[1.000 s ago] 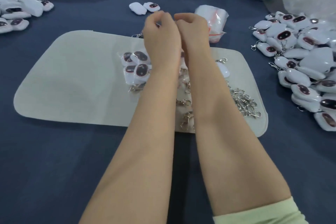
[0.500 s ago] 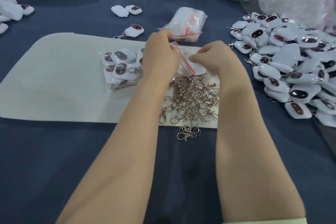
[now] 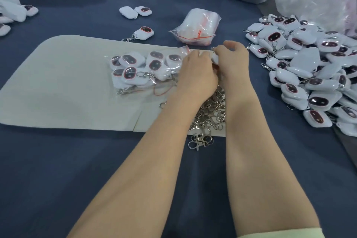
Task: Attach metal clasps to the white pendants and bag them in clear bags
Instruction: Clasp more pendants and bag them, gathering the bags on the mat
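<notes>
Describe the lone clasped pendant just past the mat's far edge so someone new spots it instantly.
Find the large pale mat on the blue cloth and follow its far edge. Just beyond it, on the cloth, lies one white pendant alone. Unlike the pair farther back it carries a metal clasp, and unlike the bagged pendants on the mat it is loose.

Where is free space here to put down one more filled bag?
Bare: the mat left of the bagged pendants, and the blue cloth before it. Crowded: the mat's right end, with clasps and the left hand and right hand pinching a clear bag, and the pendant pile beyond.
</notes>
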